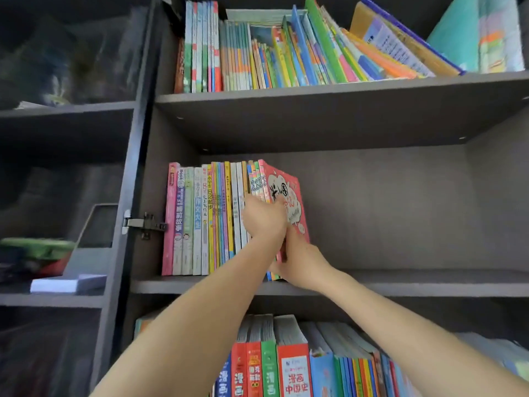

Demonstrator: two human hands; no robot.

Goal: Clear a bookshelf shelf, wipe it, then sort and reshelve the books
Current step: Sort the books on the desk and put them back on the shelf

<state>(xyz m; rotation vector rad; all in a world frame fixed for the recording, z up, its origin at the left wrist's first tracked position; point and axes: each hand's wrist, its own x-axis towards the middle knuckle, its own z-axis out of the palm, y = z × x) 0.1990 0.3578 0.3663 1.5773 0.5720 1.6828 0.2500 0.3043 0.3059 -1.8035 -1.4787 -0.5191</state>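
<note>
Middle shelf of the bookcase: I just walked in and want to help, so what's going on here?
A person holds a small bundle of books, red cover outermost, at the right end of the row of books on the middle shelf. The left hand grips it near mid-height; the right hand holds its lower edge. Whether it is going in or coming out cannot be told.

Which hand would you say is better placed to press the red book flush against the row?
Probably the right hand: it grips the red book low on its open side, with bare shelf beside it. The left hand rests on the spines in front, better for steadying.
</note>
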